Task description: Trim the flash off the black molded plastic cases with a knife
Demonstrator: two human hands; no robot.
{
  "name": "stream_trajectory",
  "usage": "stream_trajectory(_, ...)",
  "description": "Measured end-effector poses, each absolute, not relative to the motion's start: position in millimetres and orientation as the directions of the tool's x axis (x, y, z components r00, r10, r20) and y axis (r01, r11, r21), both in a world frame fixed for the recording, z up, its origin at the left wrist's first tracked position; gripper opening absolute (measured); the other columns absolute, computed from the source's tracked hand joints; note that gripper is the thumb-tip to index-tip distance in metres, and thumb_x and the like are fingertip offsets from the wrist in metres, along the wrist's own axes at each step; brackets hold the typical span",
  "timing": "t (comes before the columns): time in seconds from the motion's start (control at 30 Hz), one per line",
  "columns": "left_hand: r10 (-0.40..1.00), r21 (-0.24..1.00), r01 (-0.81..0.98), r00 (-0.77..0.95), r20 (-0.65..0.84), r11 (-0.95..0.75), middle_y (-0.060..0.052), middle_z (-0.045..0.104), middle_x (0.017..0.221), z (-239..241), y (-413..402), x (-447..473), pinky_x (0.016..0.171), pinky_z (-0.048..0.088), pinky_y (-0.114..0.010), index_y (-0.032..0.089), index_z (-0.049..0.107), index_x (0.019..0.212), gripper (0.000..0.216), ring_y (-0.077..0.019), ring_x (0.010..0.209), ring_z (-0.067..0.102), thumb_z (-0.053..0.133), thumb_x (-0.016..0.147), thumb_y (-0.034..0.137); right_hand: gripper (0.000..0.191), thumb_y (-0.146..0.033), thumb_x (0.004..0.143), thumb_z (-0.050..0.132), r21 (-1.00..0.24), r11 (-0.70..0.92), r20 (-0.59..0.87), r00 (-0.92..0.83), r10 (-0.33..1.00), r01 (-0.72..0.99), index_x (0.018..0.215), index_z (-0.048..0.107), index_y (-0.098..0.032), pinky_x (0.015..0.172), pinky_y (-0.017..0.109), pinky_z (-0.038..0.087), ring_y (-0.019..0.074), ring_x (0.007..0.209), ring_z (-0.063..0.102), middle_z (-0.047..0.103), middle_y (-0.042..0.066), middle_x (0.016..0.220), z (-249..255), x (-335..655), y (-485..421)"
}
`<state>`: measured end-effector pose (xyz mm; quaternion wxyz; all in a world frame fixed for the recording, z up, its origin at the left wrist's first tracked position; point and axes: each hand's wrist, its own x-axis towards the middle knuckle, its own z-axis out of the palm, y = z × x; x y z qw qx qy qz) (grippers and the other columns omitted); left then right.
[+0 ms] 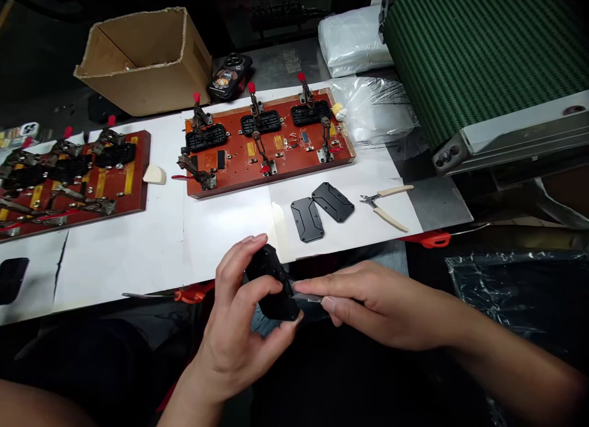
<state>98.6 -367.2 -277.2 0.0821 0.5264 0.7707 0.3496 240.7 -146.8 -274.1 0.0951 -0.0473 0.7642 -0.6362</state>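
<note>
My left hand (243,316) grips a black plastic case part (273,286) by its edges, tilted above my lap. Against the near-right edge of that part, my right hand (368,301) pinches a thin metal blade (309,297), its index finger stretched along it. Most of the blade's handle is hidden in the palm. On the white paper beyond lie two flat black cover plates, one (307,219) partly touching the other (334,201). Right of them rest side cutters (386,207) with cream handles, jaws apart.
A red-brown fixture board (234,175) with toggle clamps holds black parts; a second board (138,188) stands left. Behind are a cardboard box (133,86), a phone (230,77) and plastic-wrapped packs (352,40). A green conveyor belt (488,59) juts in at right. Red-handled tools (191,294) lie along the table edge.
</note>
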Motion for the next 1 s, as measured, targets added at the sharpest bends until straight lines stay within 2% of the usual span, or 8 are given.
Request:
stream_trajectory(0.1,0.875,0.604,0.772,-0.416,0.246,0.197,-0.019,0.04,0.161,-277,-368,97,0.124,0.035,-0.056,0.018,0.056,0.113,0.038,-0.035,0.154,0.035,0.077,0.083,0.01,0.043,-0.013,0.109,0.052,-0.993,0.099,-0.081,-0.975,-0.205,0.061,0.152,0.06,-0.017,0.085,0.021,0.053,0.0137,0.084,0.07,0.076,-0.001,0.095,-277,242,-149)
stream_trajectory(0.17,0.874,0.613,0.763,-0.425,0.236,0.205,-0.02,0.04,0.161,-276,-368,97,0.124,0.036,-0.055,0.018,0.056,0.114,0.038,-0.0342,0.154,0.036,0.077,0.083,0.011,0.04,-0.015,0.11,0.055,-0.995,0.082,-0.064,-0.984,-0.168,0.051,0.149,0.063,-0.017,0.091,0.022,0.052,0.0146,0.093,0.071,0.076,0.002,0.106,-278,244,-151)
stream_trajectory(0.33,0.89,0.648,0.727,-0.425,0.165,0.227,-0.019,0.039,0.163,-275,-364,100,0.123,0.036,-0.054,0.019,0.058,0.115,0.036,-0.0336,0.153,0.037,0.074,0.084,0.012,0.013,-0.024,0.101,0.075,-0.988,0.123,-0.073,-0.988,0.135,0.09,0.113,0.072,-0.02,0.075,0.023,0.049,0.0148,0.084,0.066,0.071,-0.001,0.098,-285,243,-167)
stream_trajectory(0.5,0.912,0.676,0.702,-0.395,0.108,0.224,-0.017,0.041,0.164,-278,-360,104,0.122,0.036,-0.053,0.019,0.06,0.119,0.037,-0.0325,0.15,0.04,0.076,0.086,0.016,0.007,-0.022,0.103,0.064,-0.986,0.162,0.079,-0.968,0.238,-0.041,0.097,0.063,-0.019,0.075,0.027,0.045,0.0158,0.081,0.06,0.064,0.0,0.09,-300,237,-184)
stream_trajectory(0.67,0.917,0.701,0.685,-0.382,0.113,0.199,-0.018,0.039,0.166,-277,-364,104,0.122,0.037,-0.054,0.019,0.062,0.122,0.041,-0.0335,0.151,0.04,0.081,0.086,0.02,0.022,-0.035,0.11,0.057,-0.979,0.104,-0.149,-0.963,0.226,0.175,0.094,0.058,-0.02,0.071,0.028,0.041,0.0162,0.075,0.056,0.062,-0.002,0.084,-307,243,-172)
stream_trajectory(0.73,0.922,0.699,0.695,-0.362,0.137,0.169,-0.019,0.039,0.166,-276,-365,103,0.121,0.038,-0.054,0.018,0.063,0.123,0.041,-0.0343,0.151,0.041,0.081,0.085,0.02,0.027,-0.039,0.114,0.051,-0.968,0.127,-0.185,-0.958,0.22,0.217,0.099,0.063,-0.02,0.071,0.028,0.043,0.0167,0.075,0.057,0.063,-0.001,0.085,-306,246,-161)
stream_trajectory(0.87,0.938,0.694,0.715,-0.294,0.182,0.089,-0.022,0.037,0.167,-275,-364,102,0.121,0.039,-0.056,0.016,0.065,0.124,0.043,-0.0372,0.152,0.041,0.082,0.084,0.019,0.034,-0.024,0.115,0.047,-0.923,0.365,-0.074,-0.987,0.142,0.122,0.146,0.061,-0.02,0.091,0.03,0.047,0.0182,0.1,0.064,0.07,0.004,0.114,-299,243,-139)
stream_trajectory(1.0,0.949,0.673,0.739,-0.235,0.21,0.034,-0.025,0.036,0.167,-274,-364,102,0.121,0.039,-0.058,0.014,0.065,0.124,0.045,-0.0397,0.152,0.04,0.084,0.084,0.019,0.04,-0.017,0.112,0.05,-0.839,0.543,-0.004,-0.999,0.055,0.033,0.15,0.061,-0.021,0.083,0.029,0.047,0.0181,0.095,0.065,0.071,0.004,0.111,-290,237,-129)
